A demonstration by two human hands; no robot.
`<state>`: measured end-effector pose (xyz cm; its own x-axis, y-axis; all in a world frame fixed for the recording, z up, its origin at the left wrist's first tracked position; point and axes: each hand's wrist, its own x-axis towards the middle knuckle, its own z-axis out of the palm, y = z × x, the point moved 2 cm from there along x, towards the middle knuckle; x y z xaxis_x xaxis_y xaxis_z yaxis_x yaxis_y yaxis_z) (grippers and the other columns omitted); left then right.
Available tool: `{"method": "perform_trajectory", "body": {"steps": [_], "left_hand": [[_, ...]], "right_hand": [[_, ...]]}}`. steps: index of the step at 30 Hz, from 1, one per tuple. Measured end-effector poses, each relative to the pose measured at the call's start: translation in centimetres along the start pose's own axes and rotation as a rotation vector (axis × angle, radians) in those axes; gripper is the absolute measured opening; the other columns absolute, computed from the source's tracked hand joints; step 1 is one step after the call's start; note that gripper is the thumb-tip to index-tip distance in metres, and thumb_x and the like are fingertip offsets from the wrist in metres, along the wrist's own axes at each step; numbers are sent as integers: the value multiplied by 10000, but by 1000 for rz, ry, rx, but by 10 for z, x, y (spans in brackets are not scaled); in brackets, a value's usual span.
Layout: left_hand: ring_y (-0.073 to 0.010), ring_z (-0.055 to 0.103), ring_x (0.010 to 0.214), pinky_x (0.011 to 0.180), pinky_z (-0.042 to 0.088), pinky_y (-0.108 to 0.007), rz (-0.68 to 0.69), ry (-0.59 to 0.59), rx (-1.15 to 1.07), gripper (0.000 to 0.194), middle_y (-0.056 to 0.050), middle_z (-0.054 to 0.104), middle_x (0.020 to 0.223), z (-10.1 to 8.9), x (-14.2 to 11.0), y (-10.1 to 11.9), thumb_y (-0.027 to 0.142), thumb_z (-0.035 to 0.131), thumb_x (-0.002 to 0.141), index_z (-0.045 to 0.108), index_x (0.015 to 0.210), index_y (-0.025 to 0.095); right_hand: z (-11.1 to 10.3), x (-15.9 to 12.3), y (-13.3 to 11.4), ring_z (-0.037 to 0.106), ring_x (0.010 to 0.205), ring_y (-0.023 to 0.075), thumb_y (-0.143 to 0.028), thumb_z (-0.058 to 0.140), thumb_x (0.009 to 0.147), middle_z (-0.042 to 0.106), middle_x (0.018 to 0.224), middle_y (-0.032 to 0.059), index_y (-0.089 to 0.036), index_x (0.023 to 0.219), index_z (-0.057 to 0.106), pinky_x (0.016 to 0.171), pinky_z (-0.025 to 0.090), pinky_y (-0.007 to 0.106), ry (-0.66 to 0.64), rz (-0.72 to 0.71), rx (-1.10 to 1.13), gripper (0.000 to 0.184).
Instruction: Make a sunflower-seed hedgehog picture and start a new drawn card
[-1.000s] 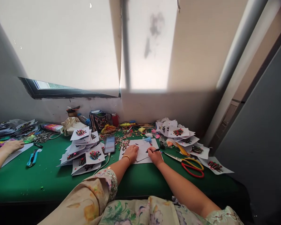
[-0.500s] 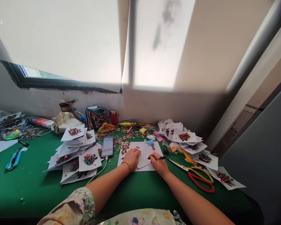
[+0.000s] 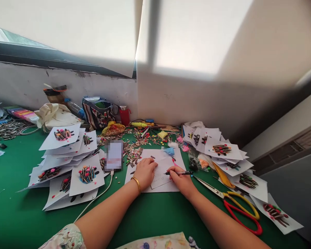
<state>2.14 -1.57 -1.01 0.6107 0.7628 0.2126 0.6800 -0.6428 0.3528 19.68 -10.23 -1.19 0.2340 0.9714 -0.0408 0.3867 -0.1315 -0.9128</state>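
My left hand [image 3: 145,172], a gold bangle at its wrist, lies flat on the left side of a small white paper [image 3: 159,173]. Faint pencil-like lines show on that paper, which rests on a larger white sheet [image 3: 180,160]. Pinched in the fingers of my right hand [image 3: 180,179] is a black pen [image 3: 184,172], its tip pointing left at the small paper. Whether the tip touches the paper I cannot tell. Loose striped seeds [image 3: 134,157] and a lump of blue clay [image 3: 169,151] lie by the sheet's upper edge.
Stacked cards with seed-and-clay pictures stand at left [image 3: 86,173] and right [image 3: 221,149]. Scissors [image 3: 228,197] with red and yellow handles lie right of my hand. A phone [image 3: 114,155] on a white cable [image 3: 103,193] is at left. Behind are a striped bag [image 3: 100,114] and red bottle [image 3: 124,116].
My view has shifted closer and lower, so the table things look larger. The pen is still in my right hand at the small paper, and my left hand still lies on it.
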Motion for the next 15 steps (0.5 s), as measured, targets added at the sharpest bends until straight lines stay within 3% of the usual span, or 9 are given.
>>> {"method": "perform_trajectory", "body": {"steps": [8,15], "left_hand": [[-246,495,1162,1010,393,-443,58,3,-11,271,-63,598,1203,3,-1,-5,215,521,897,667,1120,262],[-248,504,1156,973,427,-440,53,-6,8,279,-61,592,1202,3,-1,-5,202,533,878,662,1113,282]], "right_hand": [[-1,17,-23,632,781,171,-326,540,828,692,856,16,-211,984,661,731,504,294,-88,-116,-39,228],[0,13,-12,624,785,168,-276,542,816,689,873,15,-218,900,665,724,494,284,-67,-144,-151,160]]}}
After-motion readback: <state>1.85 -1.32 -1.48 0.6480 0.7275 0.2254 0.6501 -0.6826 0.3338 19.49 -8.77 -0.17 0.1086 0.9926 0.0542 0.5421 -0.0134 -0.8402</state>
